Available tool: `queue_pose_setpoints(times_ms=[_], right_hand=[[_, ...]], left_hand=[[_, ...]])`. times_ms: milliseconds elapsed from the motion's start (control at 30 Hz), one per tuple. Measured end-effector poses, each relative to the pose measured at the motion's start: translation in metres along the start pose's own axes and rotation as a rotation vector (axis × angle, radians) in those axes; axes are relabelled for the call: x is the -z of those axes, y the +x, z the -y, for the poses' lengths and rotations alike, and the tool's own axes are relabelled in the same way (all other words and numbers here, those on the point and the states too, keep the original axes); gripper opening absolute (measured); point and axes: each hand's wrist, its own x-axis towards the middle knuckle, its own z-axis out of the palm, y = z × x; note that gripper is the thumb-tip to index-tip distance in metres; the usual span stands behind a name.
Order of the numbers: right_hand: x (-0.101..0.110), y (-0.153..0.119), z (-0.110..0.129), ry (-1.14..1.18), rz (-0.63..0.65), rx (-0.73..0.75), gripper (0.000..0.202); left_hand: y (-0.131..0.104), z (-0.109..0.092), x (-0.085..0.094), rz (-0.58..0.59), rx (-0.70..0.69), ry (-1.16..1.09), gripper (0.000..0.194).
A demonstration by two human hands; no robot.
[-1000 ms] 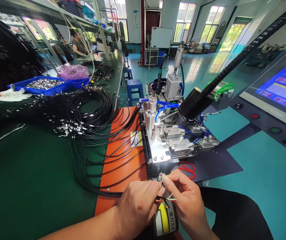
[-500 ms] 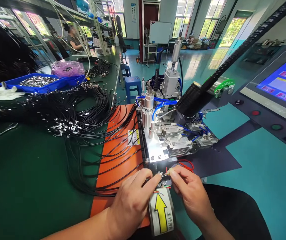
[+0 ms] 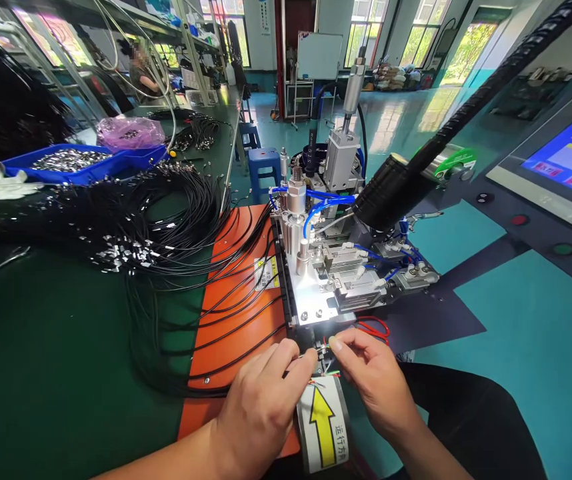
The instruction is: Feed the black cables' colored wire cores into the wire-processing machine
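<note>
— Where's the cable end?

— Right at the front edge of the metal fixture (image 3: 339, 280). My left hand (image 3: 261, 400) and right hand (image 3: 371, 377) both pinch the cable end (image 3: 322, 349) — fingertips closed on it, its coloured wires (image 3: 327, 377) fanning out just below.

— And around it?

— Black cables (image 3: 176, 227) trail left over the orange mat (image 3: 239, 300); a yellow arrow label (image 3: 323, 423) sits between my wrists.

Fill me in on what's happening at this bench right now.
A person's left hand and right hand pinch the stripped end of a thin cable, its coloured wires fanned out, just in front of a lit metal fixture. Black cables lie bundled over the orange mat.
</note>
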Motion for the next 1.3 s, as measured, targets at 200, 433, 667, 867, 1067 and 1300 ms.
queue_pose_setpoints(times_ms=[200,433,667,867,1067,1300], right_hand=[[0.001,0.0,-0.005,-0.016,0.018,-0.014,0.027],[-0.001,-0.002,-0.005,0.002,0.015,-0.02,0.027],[0.0,-0.003,-0.007,-0.02,0.022,0.005,0.028],[0.001,-0.001,-0.009,-0.051,0.022,0.016,0.028],[0.001,-0.001,-0.011,-0.061,0.017,0.026,0.027],[0.001,-0.001,-0.013,-0.062,0.016,0.035,0.027]], left_hand=[[0.0,0.0,0.0,0.015,-0.026,0.007,0.031],[-0.001,0.0,-0.001,0.043,-0.015,-0.014,0.03],[0.0,0.001,-0.002,0.021,-0.016,-0.006,0.029],[-0.001,0.0,-0.002,0.021,-0.017,-0.001,0.028],[-0.001,0.001,-0.003,0.019,-0.008,-0.007,0.029],[-0.002,0.001,-0.004,0.037,-0.002,-0.004,0.028]])
